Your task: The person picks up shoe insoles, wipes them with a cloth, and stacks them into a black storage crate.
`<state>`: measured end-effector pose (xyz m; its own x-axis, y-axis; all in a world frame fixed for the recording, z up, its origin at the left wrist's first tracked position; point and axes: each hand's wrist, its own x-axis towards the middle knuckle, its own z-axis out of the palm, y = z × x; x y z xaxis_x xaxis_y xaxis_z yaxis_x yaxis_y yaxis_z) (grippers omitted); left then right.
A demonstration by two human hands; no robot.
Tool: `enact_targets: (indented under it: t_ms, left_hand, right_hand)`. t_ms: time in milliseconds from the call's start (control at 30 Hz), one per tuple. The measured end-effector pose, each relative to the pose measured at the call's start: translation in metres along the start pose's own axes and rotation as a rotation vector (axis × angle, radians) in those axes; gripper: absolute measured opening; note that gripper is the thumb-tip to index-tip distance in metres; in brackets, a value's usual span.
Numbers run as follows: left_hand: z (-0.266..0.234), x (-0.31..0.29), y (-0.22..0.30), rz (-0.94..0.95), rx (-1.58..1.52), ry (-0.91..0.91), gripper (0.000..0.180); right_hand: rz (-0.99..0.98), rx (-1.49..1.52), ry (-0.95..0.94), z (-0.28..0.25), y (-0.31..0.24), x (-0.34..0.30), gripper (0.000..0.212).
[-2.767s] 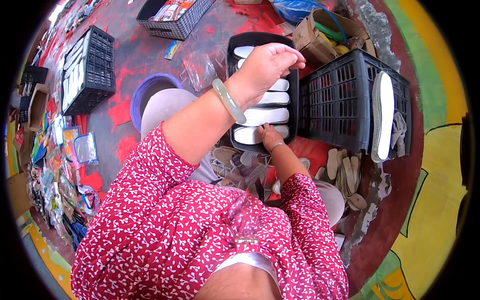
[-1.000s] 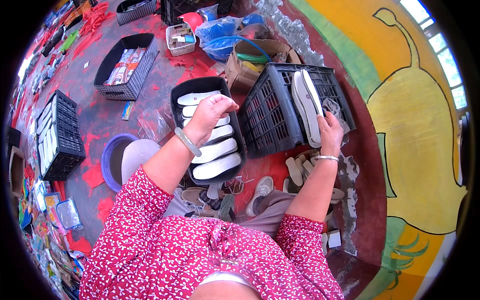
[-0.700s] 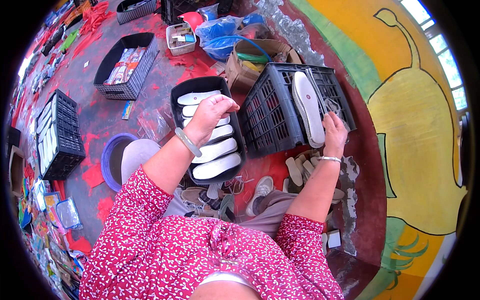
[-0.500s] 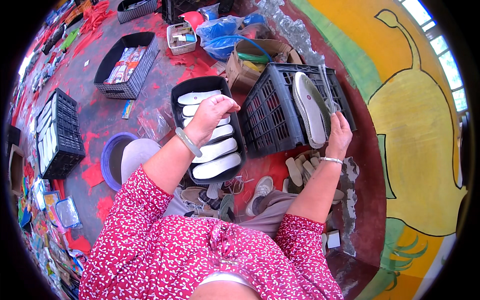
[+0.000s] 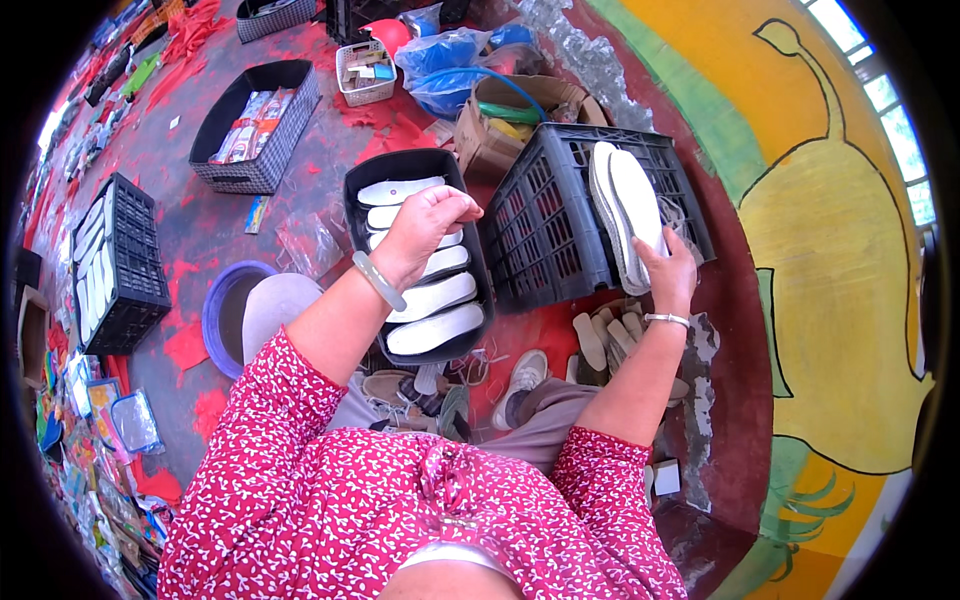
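Note:
My right hand (image 5: 672, 268) grips the heel end of a white insole (image 5: 636, 198), thumb on top. This insole lies over a small stack of insoles (image 5: 604, 205) on top of an upturned dark plastic crate (image 5: 545, 225). My left hand (image 5: 432, 228) is closed in a pinch above a black fabric bin (image 5: 362, 172); what its fingertips hold, if anything, is too small to make out. Inside that bin several white insoles (image 5: 430, 328) lie in a row.
A black crate of insoles (image 5: 150, 290) stands at far left, near a purple basin (image 5: 215, 300) and a checked bin with packets (image 5: 290, 150). Behind the dark crate is a cardboard box (image 5: 485, 145). More insoles (image 5: 590, 340) lie by my feet. A painted wall (image 5: 820, 270) borders the right.
The insole in my right hand has turned from edge-on to nearly flat and come down over the stack. My left hand has barely moved.

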<state>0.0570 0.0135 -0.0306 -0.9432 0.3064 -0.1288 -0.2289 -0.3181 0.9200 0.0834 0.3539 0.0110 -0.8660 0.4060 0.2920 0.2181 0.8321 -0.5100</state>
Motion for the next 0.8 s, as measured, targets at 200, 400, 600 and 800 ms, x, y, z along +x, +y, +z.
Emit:
enact_targets:
  t_ms: [200,400,600,800]
  left_hand:
    - [-0.001,-0.001,-0.001,0.006,0.001,0.0,0.015]
    - [0.001,0.001,-0.001,-0.004,0.012,0.005,0.017]
    - [-0.004,0.004,-0.004,0.062,0.005,-0.036,0.026]
    - [0.012,-0.009,0.031,0.061,-0.528,-0.208,0.05]
  right_hand:
    - [-0.019,-0.31,-0.059,-0.006,-0.019,-0.006,0.056]
    - [-0.061,-0.151,0.277,-0.012,-0.014,0.0,0.045]
    - [0.207,1.644,-0.483,-0.014,-0.081,-0.023,0.047]
    - [0.297,1.791,-0.993,0.045,-0.136,-0.078,0.05]
